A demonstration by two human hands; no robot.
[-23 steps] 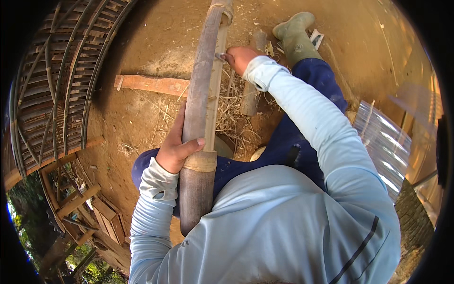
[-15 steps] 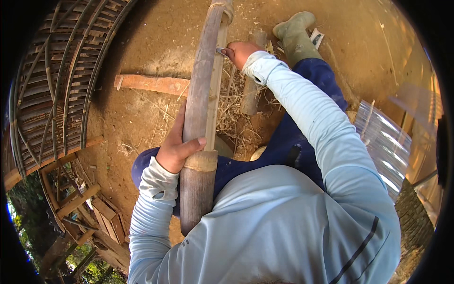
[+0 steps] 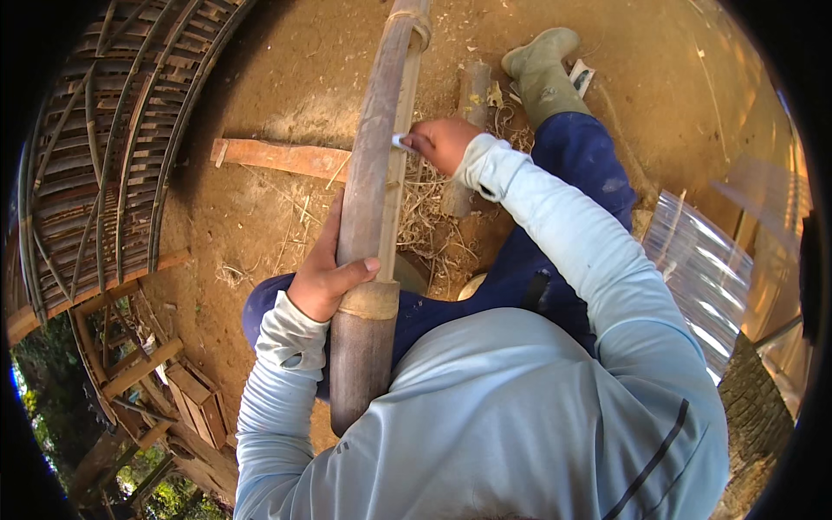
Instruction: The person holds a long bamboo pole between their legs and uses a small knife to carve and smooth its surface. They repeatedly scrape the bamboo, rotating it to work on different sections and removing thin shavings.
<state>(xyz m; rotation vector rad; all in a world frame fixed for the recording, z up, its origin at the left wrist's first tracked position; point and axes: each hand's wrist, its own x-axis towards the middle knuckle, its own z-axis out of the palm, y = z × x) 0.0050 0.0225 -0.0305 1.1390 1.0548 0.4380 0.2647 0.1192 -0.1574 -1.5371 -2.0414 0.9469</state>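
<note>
A long, thick bamboo pole (image 3: 362, 195) leans across my lap and stretches away from me. A straight strip has been cut from its right side, leaving a pale lengthwise slot. My left hand (image 3: 322, 273) is wrapped round the pole just above the near node, its thumb lying over the top. Farther up, my right hand (image 3: 442, 143) pinches a small, shiny, blade-like tool (image 3: 400, 140) whose tip meets the edge of the slot. Most of the tool is hidden inside my fingers, so its exact kind does not show.
Thin shavings (image 3: 425, 204) litter the brown dirt floor under the pole, beside a short log (image 3: 468, 108). A flat reddish board (image 3: 282, 156) lies to the left. My boot (image 3: 544, 69) rests at the far right. Slatted bamboo racking (image 3: 130, 130) curves along the left; clear corrugated sheeting (image 3: 700, 269) stands right.
My right hand and its tool have come toward me along the slot's edge. My left hand keeps its hold, and the pole stays almost in the same place.
</note>
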